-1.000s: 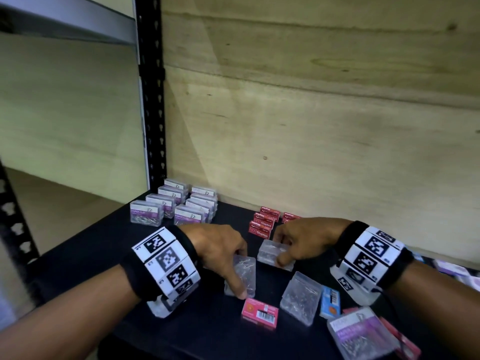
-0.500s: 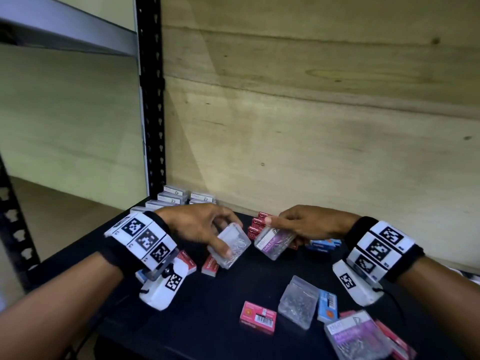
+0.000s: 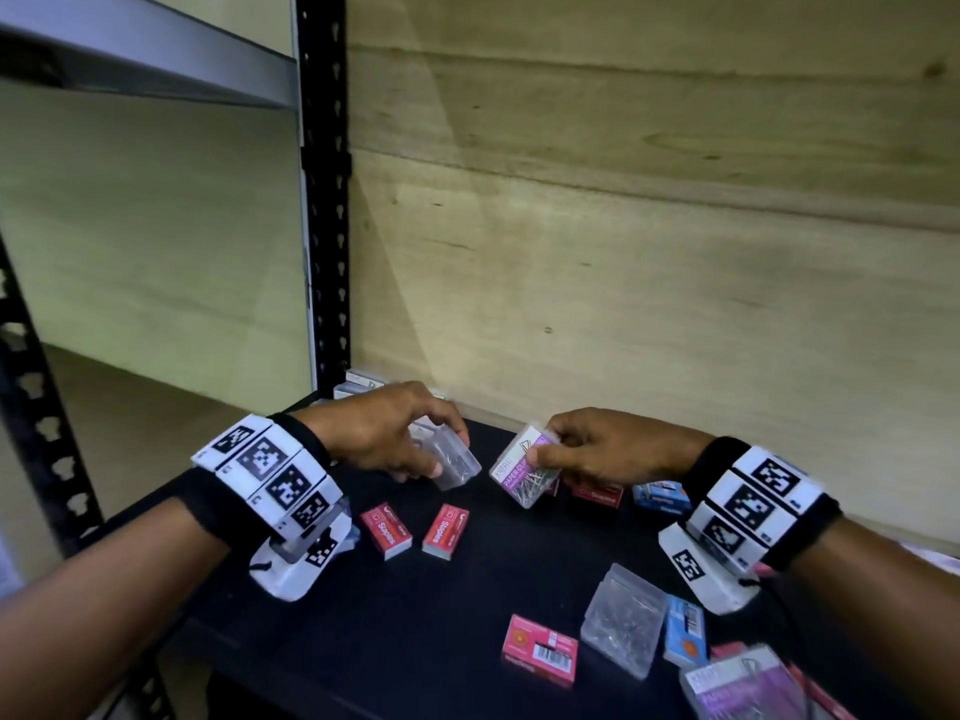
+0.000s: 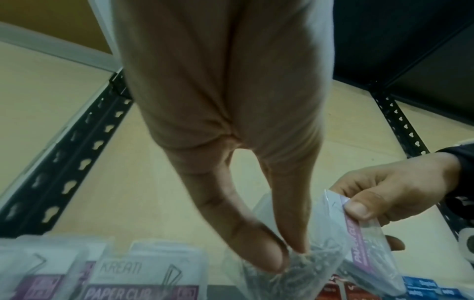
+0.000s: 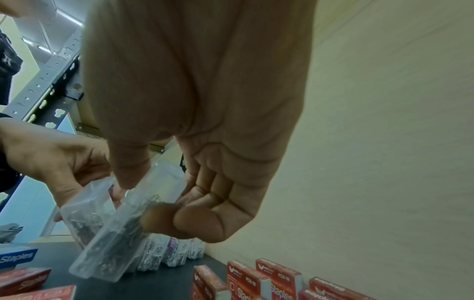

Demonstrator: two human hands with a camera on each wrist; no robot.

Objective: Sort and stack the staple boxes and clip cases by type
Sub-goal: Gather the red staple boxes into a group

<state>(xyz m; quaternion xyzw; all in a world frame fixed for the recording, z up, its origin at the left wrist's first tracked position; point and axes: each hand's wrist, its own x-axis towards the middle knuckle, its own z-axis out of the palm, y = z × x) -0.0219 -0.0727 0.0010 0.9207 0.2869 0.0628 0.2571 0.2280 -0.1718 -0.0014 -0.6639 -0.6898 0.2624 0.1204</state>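
Left hand [image 3: 387, 436]: gripping a clear plastic clip case [image 3: 453, 459] between thumb and curled fingers, holding it just above the black shelf surface [image 3: 363, 615]; no label is showing on this case.
Right hand [image 3: 597, 449]: pinching a second clear clip case with a white and purple label [image 3: 524, 472], thumb on the label and fingers curling underneath; it is tilting, close beside the left hand's case but not touching it.
Readable label: the held case is showing "PAPER CLIP"; the brand line above is too blurred in the head view.
Back row: labelled paper-clip cases [image 4: 146, 280] are standing near the left hand, reading "KREATI" and "PAPER CLIP".
Red cardboard boxes [image 3: 415, 530]: two are lying flat near the left wrist, marked "Staples"; more [image 5: 271, 282] are standing by the wooden wall [image 3: 649, 252].
Blue box [image 5: 18, 256]: reading "Staples".
Front right: an unlabelled clear case [image 3: 623, 618] is lying between a red barcoded box [image 3: 539, 649] and a blue box.
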